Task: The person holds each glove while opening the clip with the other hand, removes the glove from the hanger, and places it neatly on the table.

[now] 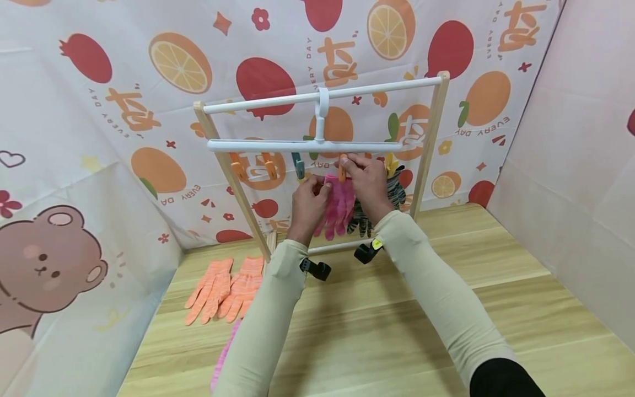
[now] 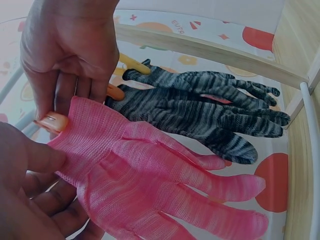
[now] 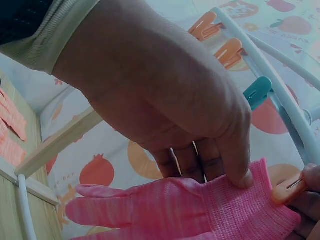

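A pink knitted glove point(image 1: 340, 205) hangs fingers down below the white hanger point(image 1: 278, 146). My left hand point(image 1: 308, 207) pinches one side of its cuff between thumb and fingers. At the cuff's other side, my right hand point(image 1: 369, 181) grips an orange clothespin point(image 1: 343, 168). In the left wrist view the clothespin point(image 2: 54, 122) sits right at the cuff edge, while the right wrist view shows its jaws overlapping the cuff. Black-and-grey striped gloves point(image 2: 195, 112) hang beside the pink one, held by yellow and orange clothespins.
A wooden rack point(image 1: 430, 146) with a white top rod point(image 1: 387, 88) carries the hanger. Two orange clothespins point(image 1: 269, 165) and a teal one point(image 1: 299, 166) hang at its left. Orange gloves point(image 1: 213, 289) lie on the wooden table point(image 1: 496, 320), with something pink point(image 1: 223, 353) partly under the left sleeve.
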{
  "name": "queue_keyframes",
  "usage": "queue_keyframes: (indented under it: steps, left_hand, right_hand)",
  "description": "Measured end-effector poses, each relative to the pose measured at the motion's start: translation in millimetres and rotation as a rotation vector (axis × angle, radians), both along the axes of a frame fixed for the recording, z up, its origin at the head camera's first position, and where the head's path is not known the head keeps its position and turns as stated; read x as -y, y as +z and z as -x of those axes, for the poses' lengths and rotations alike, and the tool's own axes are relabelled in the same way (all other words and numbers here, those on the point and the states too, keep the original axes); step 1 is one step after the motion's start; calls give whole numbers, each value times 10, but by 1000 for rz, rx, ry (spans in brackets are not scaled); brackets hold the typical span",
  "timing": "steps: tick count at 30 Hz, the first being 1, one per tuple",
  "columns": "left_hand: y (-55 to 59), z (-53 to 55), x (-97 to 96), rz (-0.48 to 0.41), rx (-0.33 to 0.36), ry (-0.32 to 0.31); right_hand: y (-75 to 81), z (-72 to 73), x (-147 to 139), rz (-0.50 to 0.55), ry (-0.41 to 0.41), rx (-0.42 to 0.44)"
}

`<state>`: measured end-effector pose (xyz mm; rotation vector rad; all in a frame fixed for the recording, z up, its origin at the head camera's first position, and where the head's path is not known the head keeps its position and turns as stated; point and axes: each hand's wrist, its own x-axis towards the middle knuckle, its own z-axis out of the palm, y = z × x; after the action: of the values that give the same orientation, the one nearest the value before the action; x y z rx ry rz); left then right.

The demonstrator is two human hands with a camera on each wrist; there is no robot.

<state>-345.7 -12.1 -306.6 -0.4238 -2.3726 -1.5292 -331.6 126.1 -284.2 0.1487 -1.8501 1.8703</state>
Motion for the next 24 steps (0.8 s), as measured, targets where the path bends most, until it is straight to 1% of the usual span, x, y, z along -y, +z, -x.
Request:
queue_keyframes:
  steps: [8,18,24]
  left_hand:
    - [-31,-23,20,-31,32,-24]
    - [-46,-38,58,-42,17,-11]
    - [-63,-54,99,-33,10,-10]
  right_hand:
    - [6,-1,4,-25,-47,10]
    - [6,7,8,-7,-59,11]
    - [12,-2,12,-22,-63,23]
